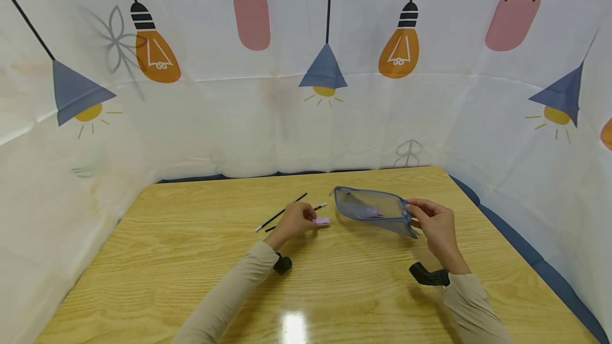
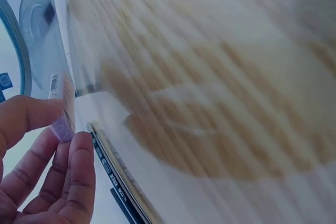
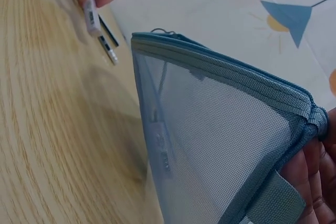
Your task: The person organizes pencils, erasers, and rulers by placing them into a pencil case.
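Two hands appear above a wood-grained table [image 1: 143,269]. We see the left hand [image 1: 295,220] with its thumb and fingertips drawn together, clamped on a small lilac block [image 1: 323,221]; the block juts from the fingertips on the side toward a blue mesh pouch [image 3: 226,124], and in the left wrist view we note a barcode on it. Whether the block touches the table we cannot tell. We see the right hand [image 1: 435,222] gripping the pouch at one end, by the zipped corner, thumb and fingers closed on its edge. The pouch's mouth gapes between the two hands, near the held block but apart from it. Through the mesh we make out a second lilac block [image 1: 374,212] lying inside, well apart from the right hand's fingers. Close to the left hand we find two dark pencils on the table: a far pencil [image 1: 281,212], lying aslant in full view, and a near pencil [image 1: 320,207], partly hidden behind the hand, its pale end emerging beyond the fingers.
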`<action>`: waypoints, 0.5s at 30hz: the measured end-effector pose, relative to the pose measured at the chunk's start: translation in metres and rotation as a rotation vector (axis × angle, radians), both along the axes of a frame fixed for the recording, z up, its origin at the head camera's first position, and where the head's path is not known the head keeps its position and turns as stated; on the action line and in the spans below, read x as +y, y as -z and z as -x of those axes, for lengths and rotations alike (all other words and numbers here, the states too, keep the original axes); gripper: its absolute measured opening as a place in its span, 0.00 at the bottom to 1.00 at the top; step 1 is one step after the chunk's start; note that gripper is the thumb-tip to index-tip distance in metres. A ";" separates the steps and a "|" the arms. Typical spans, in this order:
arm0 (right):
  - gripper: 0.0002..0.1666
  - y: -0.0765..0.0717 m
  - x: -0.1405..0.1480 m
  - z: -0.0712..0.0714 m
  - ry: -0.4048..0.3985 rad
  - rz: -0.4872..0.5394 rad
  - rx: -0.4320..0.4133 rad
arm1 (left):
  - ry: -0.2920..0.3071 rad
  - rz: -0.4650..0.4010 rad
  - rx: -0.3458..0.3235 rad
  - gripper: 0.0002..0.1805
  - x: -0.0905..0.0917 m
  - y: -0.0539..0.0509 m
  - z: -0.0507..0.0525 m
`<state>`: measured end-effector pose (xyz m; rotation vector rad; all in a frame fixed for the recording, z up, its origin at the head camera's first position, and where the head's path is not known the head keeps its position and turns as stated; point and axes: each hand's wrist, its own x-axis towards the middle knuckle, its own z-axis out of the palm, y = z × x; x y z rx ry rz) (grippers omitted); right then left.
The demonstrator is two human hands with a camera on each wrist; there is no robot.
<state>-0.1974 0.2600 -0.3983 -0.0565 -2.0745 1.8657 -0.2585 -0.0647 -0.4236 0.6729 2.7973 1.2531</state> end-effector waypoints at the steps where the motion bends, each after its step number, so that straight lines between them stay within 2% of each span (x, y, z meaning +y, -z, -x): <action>1: 0.17 0.000 0.000 0.000 -0.007 0.007 0.002 | -0.002 -0.002 0.002 0.07 -0.001 0.000 -0.001; 4: 0.17 -0.002 -0.002 0.000 -0.027 0.024 0.015 | -0.007 -0.019 0.005 0.08 -0.002 -0.001 -0.002; 9: 0.17 -0.003 -0.004 0.001 -0.047 0.022 0.038 | 0.020 -0.062 0.027 0.08 -0.003 -0.002 -0.003; 15: 0.17 -0.003 -0.004 0.000 -0.057 0.008 0.044 | 0.044 -0.073 0.036 0.06 -0.003 -0.005 -0.006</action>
